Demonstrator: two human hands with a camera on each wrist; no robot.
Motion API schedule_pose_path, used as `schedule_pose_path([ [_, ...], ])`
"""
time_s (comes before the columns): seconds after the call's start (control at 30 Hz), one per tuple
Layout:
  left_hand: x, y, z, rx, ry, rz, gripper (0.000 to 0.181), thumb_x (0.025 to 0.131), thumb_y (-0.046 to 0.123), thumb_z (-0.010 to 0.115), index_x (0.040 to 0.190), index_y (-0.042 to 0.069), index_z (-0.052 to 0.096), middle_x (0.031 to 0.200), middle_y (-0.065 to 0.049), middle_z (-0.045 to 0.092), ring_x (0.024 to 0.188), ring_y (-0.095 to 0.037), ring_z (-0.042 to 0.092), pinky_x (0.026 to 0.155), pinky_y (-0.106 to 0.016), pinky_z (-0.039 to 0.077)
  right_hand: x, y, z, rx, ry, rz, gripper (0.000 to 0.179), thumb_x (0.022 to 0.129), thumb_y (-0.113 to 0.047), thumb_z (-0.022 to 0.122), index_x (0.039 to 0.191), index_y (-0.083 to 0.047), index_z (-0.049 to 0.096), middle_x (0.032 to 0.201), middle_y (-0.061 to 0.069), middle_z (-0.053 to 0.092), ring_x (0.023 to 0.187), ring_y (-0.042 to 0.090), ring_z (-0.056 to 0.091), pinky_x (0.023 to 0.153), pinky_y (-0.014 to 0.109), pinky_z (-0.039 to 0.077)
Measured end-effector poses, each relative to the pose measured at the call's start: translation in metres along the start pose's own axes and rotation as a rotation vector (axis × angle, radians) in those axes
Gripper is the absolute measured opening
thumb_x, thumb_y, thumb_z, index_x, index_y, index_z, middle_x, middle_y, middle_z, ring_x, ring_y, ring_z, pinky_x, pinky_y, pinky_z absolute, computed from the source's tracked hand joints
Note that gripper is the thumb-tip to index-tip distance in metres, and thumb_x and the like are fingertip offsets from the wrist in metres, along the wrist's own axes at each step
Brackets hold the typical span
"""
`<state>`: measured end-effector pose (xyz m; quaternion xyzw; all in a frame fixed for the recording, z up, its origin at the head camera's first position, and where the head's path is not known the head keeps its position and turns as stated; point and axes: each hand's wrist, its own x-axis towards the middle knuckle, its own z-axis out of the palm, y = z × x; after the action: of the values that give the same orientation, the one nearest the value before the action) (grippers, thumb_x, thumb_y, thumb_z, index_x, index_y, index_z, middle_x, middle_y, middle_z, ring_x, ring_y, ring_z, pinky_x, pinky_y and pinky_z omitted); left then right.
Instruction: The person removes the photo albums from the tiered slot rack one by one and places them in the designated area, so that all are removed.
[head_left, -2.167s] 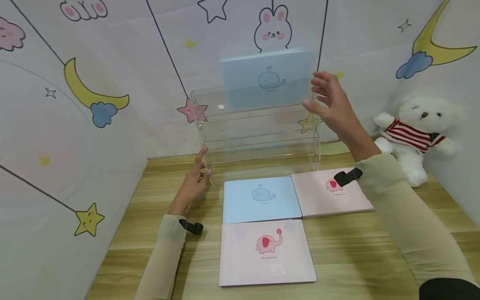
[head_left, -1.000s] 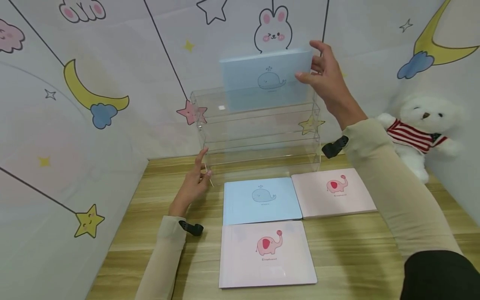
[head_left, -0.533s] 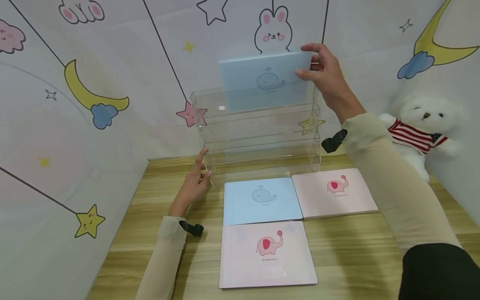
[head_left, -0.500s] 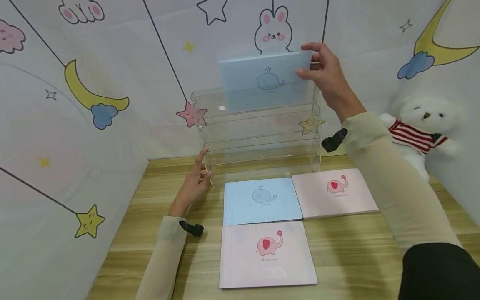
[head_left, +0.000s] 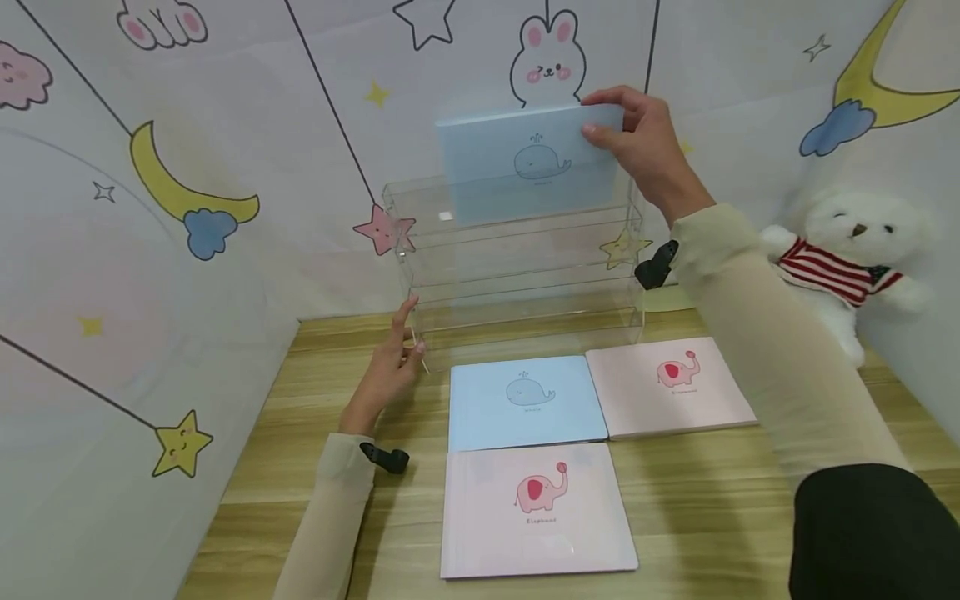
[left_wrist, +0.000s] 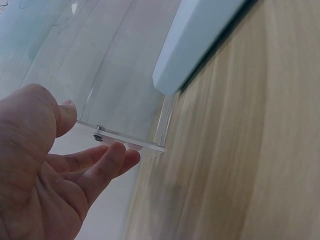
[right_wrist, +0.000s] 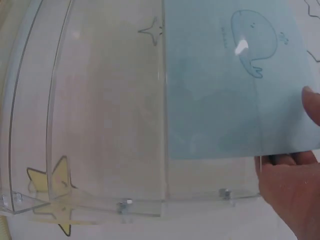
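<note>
A clear acrylic rack (head_left: 525,296) with stepped tiers stands at the back of the wooden table. In its top tier stands a blue whale book (head_left: 483,150), upright. My right hand (head_left: 651,150) pinches that book at its upper right corner, thumb on the cover and fingers over the top and behind. Low on the rack's left side, my left hand (head_left: 384,367) grips the side panel; the left wrist view shows the panel edge (left_wrist: 132,140) between thumb and fingers. A second blue whale book (head_left: 495,425) lies flat before the rack.
Two pink elephant books lie flat: one pink book (head_left: 622,387) right of the lying blue one, another pink book (head_left: 480,533) nearer the front. A white teddy bear (head_left: 817,312) in a striped top sits at the right. A cartoon-printed backdrop (head_left: 315,267) rises behind the table.
My right hand, apart from the standing blue book at first, has moved up and left onto its corner and now pinches it. The book and my left hand have hardly moved.
</note>
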<state>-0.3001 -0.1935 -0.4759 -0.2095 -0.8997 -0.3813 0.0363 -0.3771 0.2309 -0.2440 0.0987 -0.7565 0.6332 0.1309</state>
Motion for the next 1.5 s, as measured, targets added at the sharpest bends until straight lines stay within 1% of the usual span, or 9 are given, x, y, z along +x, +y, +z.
schedule_pose_path([
  [0.23, 0.0, 0.0, -0.001, 0.0, 0.0, -0.008, 0.08, 0.113, 0.014, 0.053, 0.171, 0.041, 0.005, 0.144, -0.038, 0.059, 0.117, -0.049, 0.074, 0.097, -0.064, 0.059, 0.005, -0.001, 0.008, -0.006, 0.146, 0.014, 0.028, 0.096, -0.009, 0.081, 0.121, -0.022, 0.081, 0.121, -0.002, 0.078, 0.113, 0.015, 0.071, 0.115, 0.039, 0.052],
  [0.33, -0.001, 0.0, -0.001, 0.001, 0.0, -0.006, 0.079, 0.113, 0.014, 0.053, 0.171, 0.041, 0.005, 0.145, -0.039, 0.058, 0.119, -0.05, 0.073, 0.098, -0.065, 0.059, 0.009, -0.002, 0.015, -0.004, 0.222, 0.029, 0.028, 0.095, -0.001, 0.079, 0.114, -0.021, 0.083, 0.119, -0.003, 0.078, 0.115, 0.015, 0.071, 0.115, 0.037, 0.052],
  [0.43, -0.001, 0.0, 0.0, -0.004, 0.0, -0.005, 0.079, 0.113, 0.014, 0.053, 0.171, 0.041, 0.006, 0.143, -0.039, 0.059, 0.117, -0.049, 0.074, 0.097, -0.064, 0.059, 0.013, -0.004, 0.02, -0.012, 0.268, 0.039, 0.03, 0.095, 0.004, 0.076, 0.111, -0.02, 0.083, 0.114, -0.007, 0.075, 0.116, 0.015, 0.07, 0.115, 0.037, 0.053],
  [0.57, -0.002, 0.001, 0.001, -0.011, 0.004, 0.002, 0.079, 0.113, 0.013, 0.053, 0.171, 0.04, 0.007, 0.139, -0.037, 0.062, 0.113, -0.047, 0.075, 0.094, -0.062, 0.06, 0.014, -0.007, 0.024, -0.027, 0.293, 0.044, 0.03, 0.096, 0.006, 0.074, 0.11, -0.02, 0.082, 0.109, -0.009, 0.07, 0.114, 0.014, 0.069, 0.115, 0.037, 0.053],
  [0.7, -0.002, 0.001, 0.001, -0.011, 0.005, 0.011, 0.079, 0.113, 0.012, 0.053, 0.171, 0.038, 0.007, 0.135, -0.035, 0.064, 0.109, -0.046, 0.076, 0.092, -0.061, 0.061, 0.012, -0.009, 0.026, 0.008, 0.308, 0.044, 0.032, 0.096, 0.008, 0.073, 0.108, -0.019, 0.083, 0.107, -0.01, 0.069, 0.113, 0.014, 0.068, 0.114, 0.037, 0.054],
  [0.97, -0.003, 0.002, 0.0, -0.002, 0.012, 0.012, 0.08, 0.112, 0.011, 0.053, 0.171, 0.039, 0.007, 0.131, -0.033, 0.066, 0.105, -0.043, 0.077, 0.09, -0.059, 0.061, 0.009, -0.015, 0.029, 0.027, 0.349, -0.037, 0.031, 0.094, 0.01, 0.074, 0.105, -0.017, 0.085, 0.101, -0.01, 0.074, 0.116, 0.014, 0.072, 0.113, 0.033, 0.053],
  [1.07, -0.004, 0.003, 0.0, -0.001, 0.01, 0.008, 0.08, 0.112, 0.011, 0.053, 0.171, 0.039, 0.006, 0.13, -0.032, 0.066, 0.103, -0.042, 0.077, 0.088, -0.058, 0.061, 0.008, -0.019, 0.028, 0.056, 0.368, -0.046, 0.031, 0.094, 0.01, 0.074, 0.103, -0.017, 0.085, 0.101, -0.009, 0.075, 0.117, 0.014, 0.072, 0.114, 0.033, 0.053],
  [1.3, -0.006, 0.006, 0.001, 0.006, 0.013, -0.008, 0.08, 0.112, 0.013, 0.056, 0.17, 0.04, 0.008, 0.14, -0.037, 0.062, 0.115, -0.049, 0.075, 0.097, -0.064, 0.059, 0.004, -0.03, 0.023, 0.053, 0.395, -0.061, 0.027, 0.097, 0.004, 0.073, 0.105, -0.019, 0.084, 0.103, -0.01, 0.073, 0.119, 0.013, 0.072, 0.115, 0.033, 0.053],
  [1.5, -0.006, 0.007, 0.0, 0.013, 0.01, -0.02, 0.081, 0.112, 0.013, 0.055, 0.17, 0.041, 0.006, 0.141, -0.036, 0.062, 0.116, -0.048, 0.074, 0.098, -0.065, 0.058, 0.002, -0.042, 0.018, 0.079, 0.41, -0.101, 0.025, 0.099, 0.002, 0.072, 0.106, -0.019, 0.084, 0.101, -0.012, 0.07, 0.119, 0.012, 0.071, 0.116, 0.031, 0.051],
])
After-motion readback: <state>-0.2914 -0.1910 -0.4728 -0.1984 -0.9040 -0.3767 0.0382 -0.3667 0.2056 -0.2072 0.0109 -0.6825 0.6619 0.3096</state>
